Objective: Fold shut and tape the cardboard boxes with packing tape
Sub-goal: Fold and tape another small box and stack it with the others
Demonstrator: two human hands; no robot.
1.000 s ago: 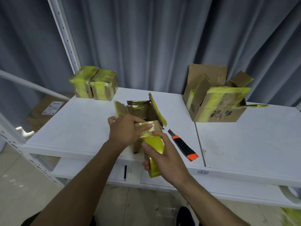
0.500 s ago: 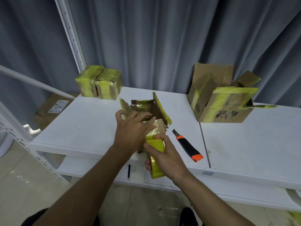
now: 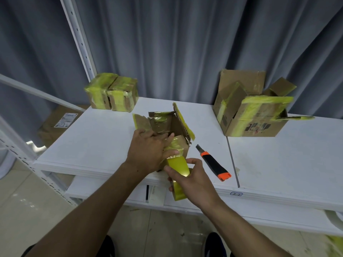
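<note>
Taping step: my left hand (image 3: 148, 148) spread flat, pressing tape (image 3: 179, 165) onto box (image 3: 169, 127); right hand (image 3: 191, 178) grips roll (image 3: 179, 191). Next: fold open flaps, pull tape across.

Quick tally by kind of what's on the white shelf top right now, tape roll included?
Cardboard boxes: 4 (two taped boxes at the back left, small open box under the left hand, large open box)
Yellow tape roll: 1, in the right hand
Utility knife: 1
Total: 6
</note>
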